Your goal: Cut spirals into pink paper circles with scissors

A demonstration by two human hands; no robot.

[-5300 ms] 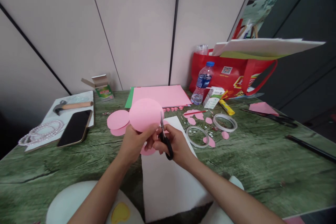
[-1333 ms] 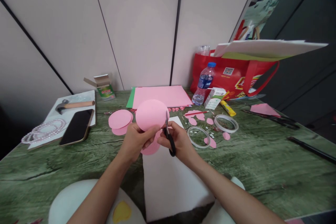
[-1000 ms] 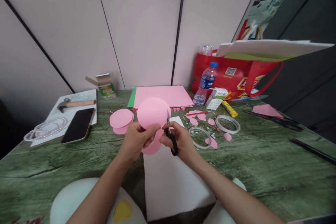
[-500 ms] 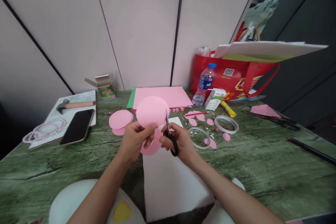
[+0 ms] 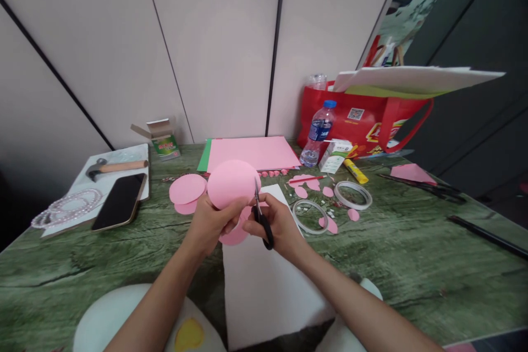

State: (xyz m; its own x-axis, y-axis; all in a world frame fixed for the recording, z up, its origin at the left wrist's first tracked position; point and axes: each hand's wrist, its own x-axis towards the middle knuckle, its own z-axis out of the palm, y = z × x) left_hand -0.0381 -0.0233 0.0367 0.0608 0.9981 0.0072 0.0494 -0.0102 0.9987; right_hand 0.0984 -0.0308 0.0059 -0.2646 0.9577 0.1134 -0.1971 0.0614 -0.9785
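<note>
Between its thumb and fingers my left hand (image 5: 212, 223) pinches a pink paper circle (image 5: 231, 182) by its lower edge, held up above the table. My right hand (image 5: 278, 225) is closed around black-handled scissors (image 5: 264, 225), whose blades point up along the circle's right edge. Below the hands lies another pink paper piece (image 5: 234, 234), partly hidden by my fingers, on a white sheet (image 5: 268, 291). Left of my left hand, pink paper circles (image 5: 187, 190) overlap on the green table.
Pink and green sheets (image 5: 251, 153) lie against the wall. To the right are tape rolls (image 5: 352, 195), paper scraps, a glue stick (image 5: 356, 171), a water bottle (image 5: 318, 135) and a red bag (image 5: 355, 121). A phone (image 5: 119, 202), a hammer (image 5: 124, 166) and beads (image 5: 68, 208) sit left.
The pink circle in my left hand has come slightly down and left. The scissors have moved a little left with it, still at its right edge. The view has shifted slightly.
</note>
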